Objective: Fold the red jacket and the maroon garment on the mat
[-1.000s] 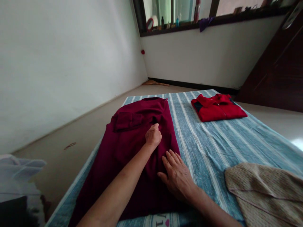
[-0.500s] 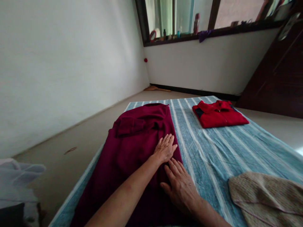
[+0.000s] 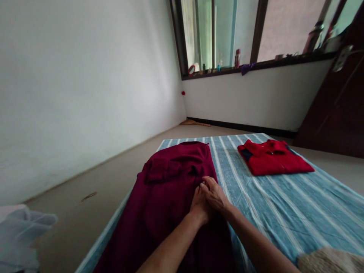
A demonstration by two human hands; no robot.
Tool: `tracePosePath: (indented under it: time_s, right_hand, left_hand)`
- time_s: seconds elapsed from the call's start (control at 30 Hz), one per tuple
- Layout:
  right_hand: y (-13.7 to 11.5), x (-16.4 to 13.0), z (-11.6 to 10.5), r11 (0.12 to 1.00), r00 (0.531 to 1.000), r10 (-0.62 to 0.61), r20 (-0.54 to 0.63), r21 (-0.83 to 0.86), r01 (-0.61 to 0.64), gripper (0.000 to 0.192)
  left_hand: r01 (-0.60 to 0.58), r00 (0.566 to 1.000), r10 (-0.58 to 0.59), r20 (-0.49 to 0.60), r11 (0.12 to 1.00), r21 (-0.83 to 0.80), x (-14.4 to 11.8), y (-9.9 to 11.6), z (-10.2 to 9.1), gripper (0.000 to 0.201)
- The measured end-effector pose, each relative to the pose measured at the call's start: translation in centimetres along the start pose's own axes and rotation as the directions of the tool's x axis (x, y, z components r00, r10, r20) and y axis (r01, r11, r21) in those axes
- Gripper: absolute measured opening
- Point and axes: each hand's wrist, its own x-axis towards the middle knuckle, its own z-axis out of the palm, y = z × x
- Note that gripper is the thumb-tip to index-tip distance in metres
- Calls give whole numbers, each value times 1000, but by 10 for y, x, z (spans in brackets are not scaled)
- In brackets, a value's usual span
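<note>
A maroon shirt (image 3: 167,197) lies spread on the left part of a striped blue sheet (image 3: 270,204). The left hand (image 3: 199,201) rests on its right edge, fingers curled, grip unclear. The right hand (image 3: 215,194) overlaps it, fingers bent onto the cloth; a folded red shirt (image 3: 273,162) lies well apart, far right.

A dark maroon long-sleeved garment (image 3: 167,204) lies flat on the left side of a blue-and-white striped sheet (image 3: 273,204), running lengthwise away from me. Its collar end is farthest from me. One sleeve (image 3: 163,171) is folded across the upper part, forming a raised band. Its right edge runs straight along the sheet's stripes. My left hand (image 3: 199,203) and right hand (image 3: 214,193) rest together on that right edge, touching each other.
</note>
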Motion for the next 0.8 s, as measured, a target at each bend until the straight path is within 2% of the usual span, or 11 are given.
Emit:
tracePosePath:
  time_s: [0.17,0.23,0.3,0.37,0.47,0.57,0.67,0.8]
  right_hand:
    - [20,11,15,999,998,54,18,-10,-54,32]
    - [22,12,16,997,997,71,33,-26,-70,33]
    - [21,11,18,997,996,73,49,-43,-71,34]
    - [18,6,23,994,997,58,55,-100,-52,32]
    - [13,-3,33,955,999,17,51,-297,-1,35]
    - [12,-8,41,904,999,-8,42,-427,26,40]
    - [13,-9,44,894,1000,-7,24,-448,17,43]
    - [13,-9,44,900,999,10,48,-435,12,47]
  left_hand:
    - [115,983,-160,-87,916,-385,3,-7,-10,30]
    - [156,968,-228,-101,870,-467,5,-17,-19,19]
    - [217,932,-337,-137,817,-534,11,-31,-29,17]
    - [289,871,-460,-173,764,-577,22,-47,-36,14]
    - [384,791,-591,-157,680,-624,45,-65,-40,9]
    - [438,745,-653,-134,631,-640,68,-72,-37,14]
    - [475,716,-676,-174,655,-588,83,-73,-33,27]
    - [549,717,-660,-224,733,-402,87,-76,-35,39]
